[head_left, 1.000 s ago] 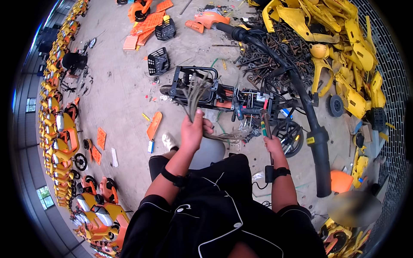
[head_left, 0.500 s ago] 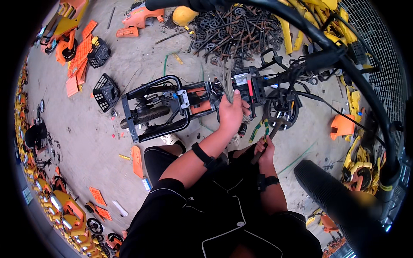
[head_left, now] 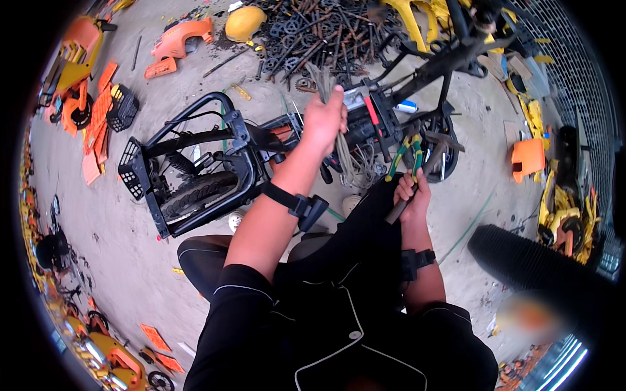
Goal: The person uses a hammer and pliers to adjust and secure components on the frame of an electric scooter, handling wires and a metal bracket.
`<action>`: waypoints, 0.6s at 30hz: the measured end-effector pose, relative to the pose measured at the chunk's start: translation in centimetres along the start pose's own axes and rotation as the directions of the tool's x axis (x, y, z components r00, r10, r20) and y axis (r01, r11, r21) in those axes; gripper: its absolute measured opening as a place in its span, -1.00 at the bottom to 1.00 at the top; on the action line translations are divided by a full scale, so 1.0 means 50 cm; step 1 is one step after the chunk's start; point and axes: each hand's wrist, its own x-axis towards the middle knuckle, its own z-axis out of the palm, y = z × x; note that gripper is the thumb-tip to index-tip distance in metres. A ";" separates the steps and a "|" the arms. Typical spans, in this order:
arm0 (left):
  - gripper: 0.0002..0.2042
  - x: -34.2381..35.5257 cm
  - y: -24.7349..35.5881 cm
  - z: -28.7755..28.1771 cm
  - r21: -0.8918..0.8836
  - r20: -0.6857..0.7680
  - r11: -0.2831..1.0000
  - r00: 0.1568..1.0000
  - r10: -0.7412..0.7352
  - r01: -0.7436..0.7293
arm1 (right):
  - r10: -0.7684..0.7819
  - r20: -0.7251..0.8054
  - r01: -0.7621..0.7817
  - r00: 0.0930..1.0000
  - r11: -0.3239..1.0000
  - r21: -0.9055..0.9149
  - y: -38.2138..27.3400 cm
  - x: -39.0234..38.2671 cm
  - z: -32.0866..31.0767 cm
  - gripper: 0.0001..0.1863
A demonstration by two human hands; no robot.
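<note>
Workshop-type space, bare concrete floor (head_left: 482, 212), brick-patterned wall (head_left: 577, 81) curving up at the right rim. Rows of yellow and orange scooters (head_left: 114, 362) along the lower left. Beyond the work: a heap of rusty metal parts (head_left: 326, 42), a yellow domed shell (head_left: 246, 25), orange body panels (head_left: 186, 38), yellow plastic panels (head_left: 417, 25); a black basket (head_left: 122, 107) at upper left, an orange panel (head_left: 527, 158) at right.

Main item: black scooter frame (head_left: 261, 138), lying across the floor in front of the person, rear tyre (head_left: 199, 195) to the left, front wheel (head_left: 452, 159) to the right. A red strip (head_left: 373, 117) sits on its mid-section.

Left hand (head_left: 324, 124): fingers curled round a grey cable bundle (head_left: 321, 81), thumb up along it. Bundle is above the frame's middle; one end fans out past the thumb, the other hangs beside loose wires (head_left: 373, 168). Whether that lower end joins the frame: cannot tell.

Right hand (head_left: 412, 195): fingers wrapped round a hammer (head_left: 434, 154), head up, handle end protruding below; green-and-yellow-handled pliers (head_left: 418, 153) in the same grasp, handles spread.

Progress, as judged: frame looks well stripped, no outer panels seen on it. Both wheels appear mounted, and wires and mid-section fittings remain. Cables are in the hand, not set down.
</note>
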 end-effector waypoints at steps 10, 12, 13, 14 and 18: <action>-0.79 -0.070 0.011 0.103 -0.054 0.213 0.998 0.976 0.044 -0.033 | -0.100 0.039 0.101 0.994 0.995 -0.018 -0.044 -0.246 -0.044 -0.73; -0.80 -0.096 0.014 0.153 -0.072 0.221 0.993 0.969 0.107 -0.093 | -0.141 0.042 0.143 0.989 0.988 -0.062 -0.034 -0.281 -0.066 -0.73; -0.80 -0.126 0.024 0.177 -0.082 0.261 0.992 0.958 0.118 -0.100 | -0.174 0.031 0.176 0.984 0.979 -0.104 -0.021 -0.303 -0.082 -0.72; -0.80 -0.132 0.025 0.196 -0.050 0.276 0.991 0.952 0.134 -0.125 | -0.184 0.028 0.186 0.983 0.977 -0.100 -0.012 -0.322 -0.090 -0.71; -0.81 -0.163 0.029 0.252 -0.096 0.347 0.977 0.914 0.213 -0.191 | -0.189 -0.025 0.187 0.982 0.980 -0.075 0.025 -0.394 -0.105 -0.70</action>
